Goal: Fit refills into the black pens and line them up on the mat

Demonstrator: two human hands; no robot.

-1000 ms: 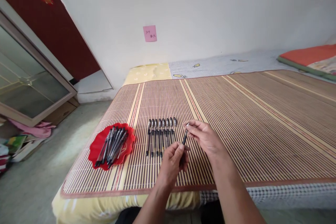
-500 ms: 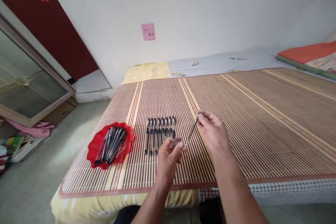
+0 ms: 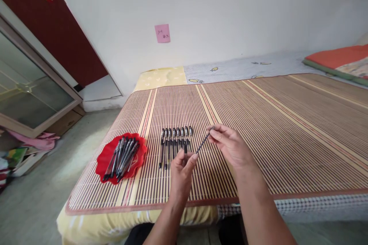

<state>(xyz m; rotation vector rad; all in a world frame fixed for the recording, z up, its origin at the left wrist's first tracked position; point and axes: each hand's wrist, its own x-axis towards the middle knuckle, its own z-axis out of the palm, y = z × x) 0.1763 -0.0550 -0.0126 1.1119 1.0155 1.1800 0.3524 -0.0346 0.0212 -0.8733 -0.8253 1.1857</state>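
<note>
My left hand [image 3: 181, 168] is closed round a black pen barrel [image 3: 185, 149] held upright above the striped bamboo mat [image 3: 258, 134]. My right hand [image 3: 230, 146] pinches the upper end of a thin pen refill [image 3: 203, 142], which slants down-left toward the left hand's fingertips. Just beyond my left hand, several black pens [image 3: 174, 143] lie side by side in a row on the mat. A red plate [image 3: 107, 157] to the left holds several more black pens [image 3: 123, 156].
The mat covers a bed with a yellow sheet [image 3: 161, 78]. A folded orange blanket [image 3: 339, 59] lies at the far right. A pink note [image 3: 162, 33] sticks to the white wall. A glass door [image 3: 25, 84] and floor clutter stand at the left.
The right hand drew the refill out of the barrel, up and right, then came back down-left toward the left hand. The left hand has turned the barrel more upright.
</note>
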